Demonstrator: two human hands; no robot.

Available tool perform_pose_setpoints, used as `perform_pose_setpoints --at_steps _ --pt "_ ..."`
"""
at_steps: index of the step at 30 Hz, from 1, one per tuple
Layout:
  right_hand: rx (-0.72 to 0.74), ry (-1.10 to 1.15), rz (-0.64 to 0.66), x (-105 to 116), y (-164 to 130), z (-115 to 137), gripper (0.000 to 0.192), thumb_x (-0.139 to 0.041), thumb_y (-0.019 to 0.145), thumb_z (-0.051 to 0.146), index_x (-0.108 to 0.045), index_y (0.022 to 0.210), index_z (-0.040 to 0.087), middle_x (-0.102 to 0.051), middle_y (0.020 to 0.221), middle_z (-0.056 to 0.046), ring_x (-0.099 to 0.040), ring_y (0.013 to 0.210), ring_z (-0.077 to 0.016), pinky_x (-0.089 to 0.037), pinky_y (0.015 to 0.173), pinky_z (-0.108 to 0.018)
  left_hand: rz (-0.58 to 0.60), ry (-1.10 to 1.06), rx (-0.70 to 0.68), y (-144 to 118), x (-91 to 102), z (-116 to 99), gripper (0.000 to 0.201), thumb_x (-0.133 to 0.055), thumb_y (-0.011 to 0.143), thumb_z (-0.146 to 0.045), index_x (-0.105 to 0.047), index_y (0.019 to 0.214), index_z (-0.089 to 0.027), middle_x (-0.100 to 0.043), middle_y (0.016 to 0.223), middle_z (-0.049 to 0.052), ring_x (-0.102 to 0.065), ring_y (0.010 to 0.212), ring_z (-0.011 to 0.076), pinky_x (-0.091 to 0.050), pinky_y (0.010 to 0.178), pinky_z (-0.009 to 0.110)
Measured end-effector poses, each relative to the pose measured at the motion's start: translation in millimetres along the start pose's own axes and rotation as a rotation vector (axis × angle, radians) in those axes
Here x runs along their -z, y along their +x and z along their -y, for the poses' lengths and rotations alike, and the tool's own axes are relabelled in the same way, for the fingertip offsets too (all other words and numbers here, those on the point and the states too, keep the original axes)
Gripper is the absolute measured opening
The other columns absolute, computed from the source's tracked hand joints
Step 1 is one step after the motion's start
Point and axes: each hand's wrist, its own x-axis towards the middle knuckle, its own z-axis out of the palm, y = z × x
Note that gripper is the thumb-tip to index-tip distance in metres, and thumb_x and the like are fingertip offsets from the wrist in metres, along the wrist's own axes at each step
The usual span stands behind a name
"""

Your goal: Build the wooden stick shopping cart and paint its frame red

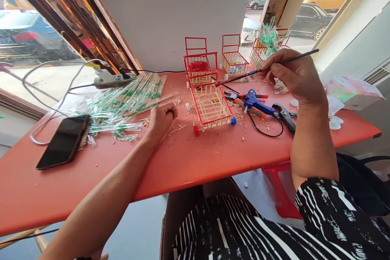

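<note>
My right hand (294, 74) holds a thin dark paintbrush (243, 76) between thumb and fingers. The brush's tip meets the top rail of a small stick-built shopping cart (211, 105). This cart has red-painted rails and handle, pale wooden slats, and bottle-cap wheels in red, blue and white. To its left, my left hand (163, 120) rests on the table with curled fingers; whether anything is inside them is hidden. Just behind stands another cart (196, 61) with a shiny red item in its basket.
Wrapped chopsticks (146, 93) and a phone (63, 141) lie on the left, near a power strip (111, 81). A blue glue gun (257, 102) and pliers (284, 118) sit right of the cart. More carts (234, 59) stand behind on the red table (183, 162). Wood scraps are scattered about.
</note>
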Motion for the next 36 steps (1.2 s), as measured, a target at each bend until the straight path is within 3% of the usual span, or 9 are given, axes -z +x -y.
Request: perform_pose_setpoints --at_steps 9,13,15,19,30,36 --pt "0.032 0.158 -0.103 5.2 0.2 -3.7 0.002 -0.079 0.082 0.025 -0.08 0.08 0.025 -0.07 0.073 -0.003 -0.059 0.062 -0.0154 -0.04 0.053 -0.034 -0.002 -0.004 -0.025 0.1 0.8 2.3 0.02 -0.045 0.059 -0.01 -0.056 0.05 -0.022 -0.053 0.049 -0.004 -0.049 0.054 0.0129 -0.039 0.062 0.026" --pt "0.025 0.138 -0.133 5.2 0.1 -0.6 0.008 -0.084 0.078 0.033 -0.078 0.076 0.029 -0.071 0.077 -0.006 -0.056 0.063 -0.0188 -0.041 0.053 -0.037 -0.015 0.001 -0.023 0.1 1.1 3.2 0.018 -0.045 0.059 -0.011 -0.057 0.05 -0.022 -0.054 0.05 -0.003 -0.051 0.054 0.0131 -0.038 0.062 0.026" --pt "0.035 0.099 -0.134 7.2 0.1 -1.6 0.004 -0.08 0.08 0.025 -0.079 0.076 0.027 -0.071 0.075 -0.005 -0.057 0.064 -0.0175 -0.041 0.055 -0.036 -0.017 0.002 -0.033 0.1 1.3 3.8 0.018 -0.044 0.058 -0.012 -0.056 0.05 -0.022 -0.055 0.05 -0.003 -0.051 0.055 0.0132 -0.039 0.063 0.026" --pt "0.034 0.014 -0.1 11.5 -0.1 -6.7 0.02 -0.064 0.081 0.008 -0.08 0.079 0.021 -0.072 0.073 -0.003 -0.059 0.064 -0.013 -0.04 0.057 -0.033 -0.009 0.003 -0.062 0.1 1.7 5.9 0.016 -0.044 0.058 -0.016 -0.056 0.05 -0.022 -0.056 0.051 -0.002 -0.052 0.056 0.0131 -0.04 0.063 0.026" --pt "-0.028 -0.05 -0.018 -2.0 1.1 2.3 0.014 -0.063 0.079 0.018 -0.076 0.075 0.021 -0.066 0.069 -0.001 -0.054 0.059 -0.0097 -0.036 0.054 -0.031 -0.004 0.014 -0.075 0.1 0.3 10.0 0.014 -0.045 0.059 -0.019 -0.057 0.052 -0.022 -0.055 0.051 -0.002 -0.051 0.055 0.0129 -0.039 0.064 0.027" --pt "-0.043 0.116 -0.107 5.4 2.3 -8.6 0.015 -0.061 0.074 0.016 -0.074 0.069 0.021 -0.06 0.061 0.0 -0.052 0.055 -0.0112 -0.03 0.049 -0.031 -0.002 0.018 -0.081 0.4 -0.1 10.2 0.016 -0.044 0.059 -0.018 -0.057 0.052 -0.022 -0.055 0.051 -0.002 -0.051 0.056 0.0132 -0.04 0.064 0.027"
